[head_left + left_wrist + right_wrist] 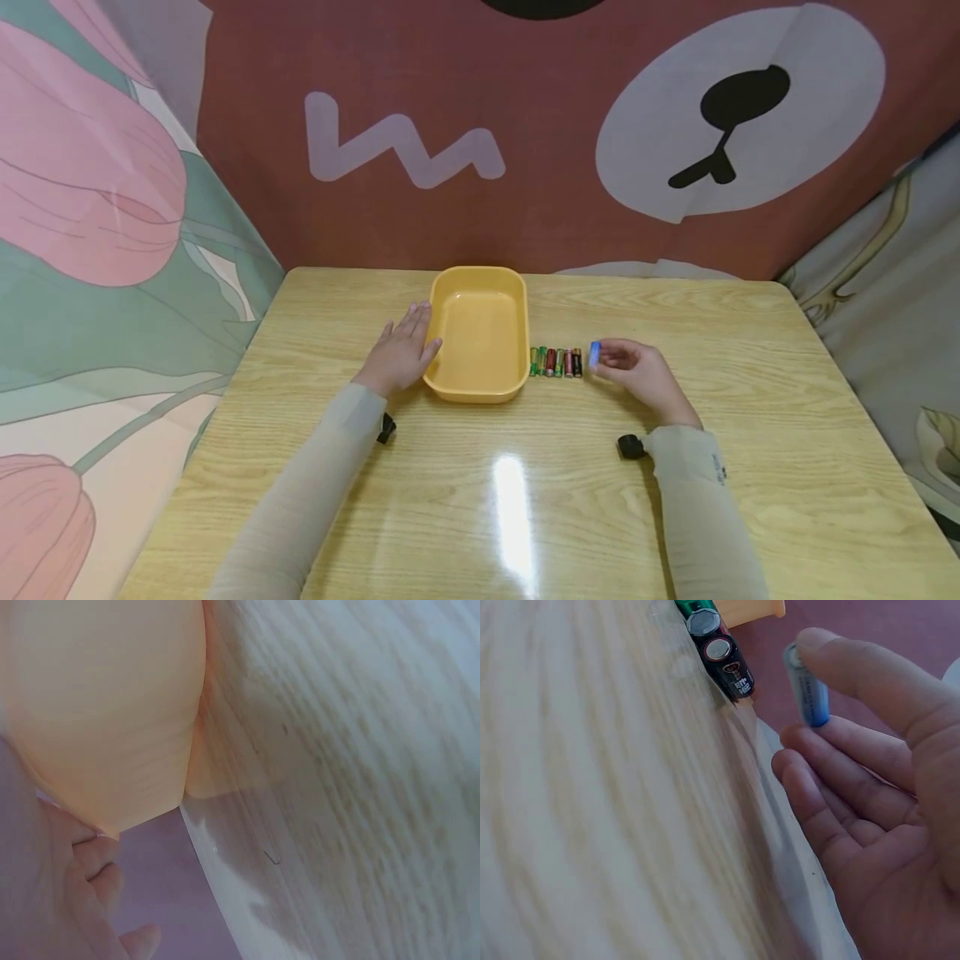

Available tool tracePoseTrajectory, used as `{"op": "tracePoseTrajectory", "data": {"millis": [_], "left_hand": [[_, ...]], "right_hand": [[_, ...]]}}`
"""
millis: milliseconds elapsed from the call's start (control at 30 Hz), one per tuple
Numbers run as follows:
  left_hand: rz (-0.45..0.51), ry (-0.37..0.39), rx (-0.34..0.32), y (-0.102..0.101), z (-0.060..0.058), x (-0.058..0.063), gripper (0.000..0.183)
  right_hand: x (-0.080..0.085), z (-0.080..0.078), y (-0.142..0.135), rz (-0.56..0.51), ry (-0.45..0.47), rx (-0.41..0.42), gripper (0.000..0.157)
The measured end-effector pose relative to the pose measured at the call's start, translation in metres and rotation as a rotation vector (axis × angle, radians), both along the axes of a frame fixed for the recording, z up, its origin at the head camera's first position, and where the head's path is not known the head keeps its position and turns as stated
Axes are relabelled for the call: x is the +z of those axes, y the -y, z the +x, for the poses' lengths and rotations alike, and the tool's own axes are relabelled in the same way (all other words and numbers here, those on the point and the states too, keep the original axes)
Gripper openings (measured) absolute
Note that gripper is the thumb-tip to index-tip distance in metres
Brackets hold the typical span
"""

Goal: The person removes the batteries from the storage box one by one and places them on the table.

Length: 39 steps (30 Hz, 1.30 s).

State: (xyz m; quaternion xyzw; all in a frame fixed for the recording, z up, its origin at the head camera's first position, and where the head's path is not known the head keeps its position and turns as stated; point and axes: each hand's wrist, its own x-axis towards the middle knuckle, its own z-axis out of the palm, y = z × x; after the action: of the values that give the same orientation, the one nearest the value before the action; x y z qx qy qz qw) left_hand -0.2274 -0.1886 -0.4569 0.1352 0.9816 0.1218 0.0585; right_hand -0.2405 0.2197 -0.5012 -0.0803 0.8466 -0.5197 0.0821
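Observation:
My right hand (643,377) pinches a blue battery (595,354) between thumb and fingertips, just right of a row of several batteries (551,362). In the right wrist view that battery (810,694) stands nearly upright under the thumb, its lower end bright blue. The row holds green, dark red and black cells side by side, their ends toward me. A yellow plastic tray (480,397) stands left of them, with nothing lying in it. Flat along its left rim rests my left hand (397,357), fingers straight. The left wrist view shows these fingers (96,855) against the tray's outer wall (112,712).
All of this is on a wood-grain table (420,500), with a bright light reflection near its front. A red-brown printed cloth (540,217) hangs behind the far edge. Floral cloths hang at both sides. A small black camera (631,447) sits at the right wrist.

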Motion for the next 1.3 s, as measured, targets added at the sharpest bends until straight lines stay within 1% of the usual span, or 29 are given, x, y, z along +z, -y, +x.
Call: {"op": "tracePoseTrajectory", "data": {"millis": [167,400,633,933,1000,1233,1300], "left_hand": [[0.01,0.003,0.002,-0.001,0.0,0.001,0.067],[0.021,0.009,-0.001,-0.002,0.001,0.001,0.067],[0.025,0.003,-0.005,-0.002,0.003,0.003,0.067],[0.002,-0.014,-0.013,-0.001,0.0,0.002,0.067],[0.007,-0.013,-0.014,-0.001,0.0,0.002,0.067],[0.019,0.0,-0.013,-0.001,0.002,0.003,0.067],[0.022,-0.003,-0.013,0.0,0.002,0.003,0.067]], "right_hand": [[-0.006,-0.002,-0.003,0.008,-0.006,0.024,0.06],[-0.013,-0.003,-0.007,-0.036,0.026,0.032,0.061],[-0.014,-0.003,-0.006,-0.015,0.008,0.042,0.059],[-0.017,-0.005,-0.004,0.016,-0.038,0.038,0.056],[-0.015,-0.004,-0.003,0.026,-0.045,0.044,0.054],[0.014,0.011,0.011,0.064,-0.084,0.06,0.047],[0.018,0.012,0.013,0.075,-0.084,0.061,0.046]]}}
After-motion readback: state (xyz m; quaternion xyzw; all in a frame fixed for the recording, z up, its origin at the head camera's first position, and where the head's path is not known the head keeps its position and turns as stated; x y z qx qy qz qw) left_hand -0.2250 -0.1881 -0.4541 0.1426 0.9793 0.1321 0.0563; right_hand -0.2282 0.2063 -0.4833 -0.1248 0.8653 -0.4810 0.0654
